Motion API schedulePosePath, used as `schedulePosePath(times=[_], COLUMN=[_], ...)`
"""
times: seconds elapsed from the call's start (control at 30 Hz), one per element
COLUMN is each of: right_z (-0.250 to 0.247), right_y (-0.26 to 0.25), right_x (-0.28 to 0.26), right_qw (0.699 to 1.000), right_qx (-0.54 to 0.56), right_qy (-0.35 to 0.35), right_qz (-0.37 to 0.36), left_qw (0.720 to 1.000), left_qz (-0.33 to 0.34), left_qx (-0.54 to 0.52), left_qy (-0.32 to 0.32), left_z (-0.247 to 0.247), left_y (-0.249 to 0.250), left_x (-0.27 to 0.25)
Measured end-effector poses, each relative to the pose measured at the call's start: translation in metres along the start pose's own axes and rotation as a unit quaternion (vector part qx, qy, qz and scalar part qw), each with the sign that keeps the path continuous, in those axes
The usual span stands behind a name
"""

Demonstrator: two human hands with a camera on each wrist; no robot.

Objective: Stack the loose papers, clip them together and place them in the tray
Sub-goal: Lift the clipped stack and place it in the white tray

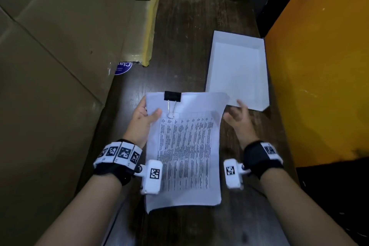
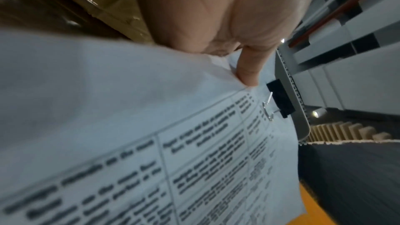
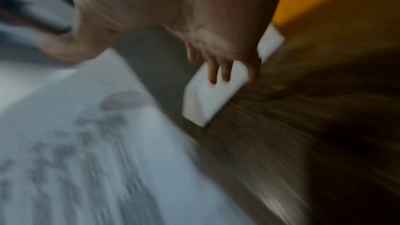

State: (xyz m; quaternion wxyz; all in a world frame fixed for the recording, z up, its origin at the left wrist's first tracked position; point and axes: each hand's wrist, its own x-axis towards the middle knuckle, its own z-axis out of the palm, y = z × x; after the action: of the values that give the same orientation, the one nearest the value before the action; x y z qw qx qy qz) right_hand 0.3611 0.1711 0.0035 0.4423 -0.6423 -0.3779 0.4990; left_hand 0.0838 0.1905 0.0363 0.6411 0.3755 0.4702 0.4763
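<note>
Your left hand pinches the clipped papers by their top corner. Your right hand hangs loose-fingered beside them, near the tray.

Bare forearms; black fabric wristbands bearing white square-coded marker tiles; white boxy wrist cameras, marker-tagged.

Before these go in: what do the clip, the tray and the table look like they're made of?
Clip: matte black body, probably painted metal, with shiny wire handles that glint silver.
Tray: looks like white card, with thin flat walls, sharp folded corners and a dull surface; thin plastic is possible.
Table: dark brown with streaky grain, so wood or a wood-look laminate, with a slight sheen.
</note>
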Motion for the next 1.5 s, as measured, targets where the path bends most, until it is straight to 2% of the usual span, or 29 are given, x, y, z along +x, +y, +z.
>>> schedulePosePath(times=[0.07, 0.13, 0.23, 0.43, 0.53, 0.63, 0.7, 0.77, 0.87, 1.07, 1.13, 1.23, 1.27, 1.33, 1.37, 1.43, 1.5], right_z=[-0.004, 0.002, 0.008, -0.015, -0.028, -0.041, -0.05, -0.059, -0.073, -0.106, -0.115, -0.12, -0.119, -0.115, -0.111, -0.101, -0.092], right_y=[0.035, 0.055, 0.062, 0.062, 0.062, 0.058, 0.055, 0.049, 0.035, -0.028, -0.049, -0.058, -0.054, -0.043, -0.036, -0.022, -0.012], right_x=[-0.011, -0.025, -0.044, -0.071, -0.079, -0.085, -0.085, -0.075, -0.047, 0.046, 0.079, 0.123, 0.134, 0.148, 0.152, 0.156, 0.158], right_qw=[0.992, 0.981, 0.976, 0.977, 0.984, 0.986, 0.986, 0.986, 0.989, 0.993, 0.994, 0.993, 0.991, 0.98, 0.974, 0.962, 0.955], right_qx=[0.039, 0.037, 0.032, 0.0, 0.022, 0.039, 0.066, 0.083, 0.086, 0.092, 0.074, -0.019, -0.063, -0.147, -0.178, -0.219, -0.242], right_qy=[-0.069, -0.127, -0.15, -0.137, -0.093, -0.05, -0.027, -0.005, 0.023, 0.036, 0.052, 0.093, 0.105, 0.12, 0.127, 0.131, 0.141], right_qz=[0.098, 0.144, 0.154, 0.161, 0.154, 0.152, 0.154, 0.147, 0.121, 0.062, 0.053, 0.064, 0.06, 0.059, 0.068, 0.093, 0.098], left_qw=[1.0, 0.999, 0.998, 0.993, 0.992, 0.973, 0.957, 0.944, 0.95, 0.962, 0.967, 0.968, 0.96, 0.924, 0.913, 0.91, 0.887], left_qz=[0.005, 0.004, 0.005, -0.044, -0.112, -0.175, -0.195, -0.212, -0.2, -0.118, -0.119, -0.16, -0.162, -0.144, -0.139, -0.132, -0.132], left_qx=[-0.021, -0.038, -0.052, -0.057, -0.001, 0.149, 0.199, 0.226, 0.22, 0.238, 0.22, 0.194, 0.227, 0.351, 0.382, 0.392, 0.443], left_qy=[-0.003, 0.006, 0.041, 0.092, 0.061, -0.017, -0.08, -0.114, -0.097, -0.059, -0.043, -0.023, -0.028, -0.035, -0.031, -0.016, 0.001], left_z=[-0.001, 0.0, 0.005, 0.017, 0.025, 0.03, 0.035, 0.048, 0.078, 0.14, 0.157, 0.175, 0.179, 0.185, 0.188, 0.192, 0.197], left_y=[0.007, 0.012, 0.018, 0.013, -0.006, -0.045, -0.07, -0.08, -0.07, -0.034, -0.027, -0.032, -0.036, -0.048, -0.053, -0.067, -0.076], left_x=[0.006, 0.014, 0.025, 0.04, 0.029, -0.008, -0.036, -0.049, -0.026, 0.073, 0.105, 0.147, 0.158, 0.175, 0.179, 0.187, 0.191])
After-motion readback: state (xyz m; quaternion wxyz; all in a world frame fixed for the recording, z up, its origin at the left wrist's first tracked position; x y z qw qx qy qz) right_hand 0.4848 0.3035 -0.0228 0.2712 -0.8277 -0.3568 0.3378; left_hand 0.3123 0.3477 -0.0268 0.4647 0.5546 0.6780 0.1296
